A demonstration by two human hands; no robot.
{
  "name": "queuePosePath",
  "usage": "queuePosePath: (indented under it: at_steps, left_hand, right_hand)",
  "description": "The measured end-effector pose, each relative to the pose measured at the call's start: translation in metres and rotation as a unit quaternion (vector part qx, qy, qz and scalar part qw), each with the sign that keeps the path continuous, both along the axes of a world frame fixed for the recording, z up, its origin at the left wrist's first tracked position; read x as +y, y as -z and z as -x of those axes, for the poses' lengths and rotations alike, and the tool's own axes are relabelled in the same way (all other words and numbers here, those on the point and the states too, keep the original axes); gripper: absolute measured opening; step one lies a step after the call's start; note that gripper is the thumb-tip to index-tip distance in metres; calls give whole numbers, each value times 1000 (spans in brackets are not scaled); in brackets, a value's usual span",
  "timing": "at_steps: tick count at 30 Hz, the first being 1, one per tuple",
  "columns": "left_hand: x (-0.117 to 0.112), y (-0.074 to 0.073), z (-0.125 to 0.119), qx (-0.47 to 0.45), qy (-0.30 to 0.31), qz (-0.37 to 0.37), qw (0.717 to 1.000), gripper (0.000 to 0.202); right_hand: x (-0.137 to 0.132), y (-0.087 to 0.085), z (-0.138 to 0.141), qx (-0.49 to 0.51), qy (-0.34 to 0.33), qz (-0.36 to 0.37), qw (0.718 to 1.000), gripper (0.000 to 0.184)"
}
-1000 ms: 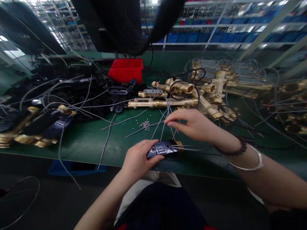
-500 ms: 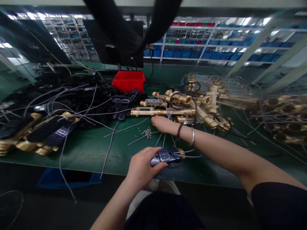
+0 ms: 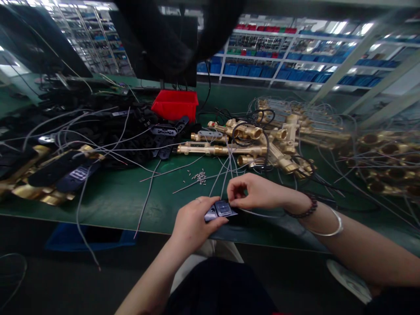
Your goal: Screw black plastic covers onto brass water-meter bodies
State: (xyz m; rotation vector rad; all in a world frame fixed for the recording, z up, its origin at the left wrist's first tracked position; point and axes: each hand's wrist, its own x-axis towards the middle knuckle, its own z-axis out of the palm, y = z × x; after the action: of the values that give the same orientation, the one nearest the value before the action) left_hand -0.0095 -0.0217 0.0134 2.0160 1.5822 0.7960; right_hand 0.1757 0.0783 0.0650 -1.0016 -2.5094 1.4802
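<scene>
Near the front edge of the bench, my left hand [image 3: 193, 218] grips a dark plastic housing [image 3: 224, 208] with a square recessed panel, thumb in front and fingers behind. My right hand [image 3: 251, 192] is pinched at the housing's right end; whatever sits between thumb and forefinger is too small to make out. That hand covers the brass end of the piece. Grey cables [image 3: 226, 175] run up behind the housing. A little pile of small screws [image 3: 200, 176] lies on the green bench beyond my left hand.
Brass valve-like bodies [image 3: 223, 150] with cables lie across the back and right. Black plastic parts [image 3: 108, 131] heap up at the left, with brass assemblies [image 3: 55, 179] before them. A red bin [image 3: 175, 105] stands behind; a blue crate [image 3: 62, 238] sits below the bench edge.
My right hand has come back from beside the screw pile to the right end of the housing. My left hand keeps its hold. The view has shifted slightly.
</scene>
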Motion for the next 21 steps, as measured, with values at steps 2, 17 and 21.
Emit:
queuePosePath:
  at_steps: [2, 17, 21]
  left_hand:
    - [0, 0, 0, -2, 1, -3, 1000, 41]
    - [0, -1, -3, -15, -19, 21, 999, 39]
    - [0, -5, -4, -37, -40, 53, 997, 41]
  right_hand:
    - [9, 0, 5, 3, 3, -30, 1000, 8]
    - [35, 20, 60, -95, -67, -253, 960, 7]
    - [14, -15, 37, -3, -52, -183, 982, 9]
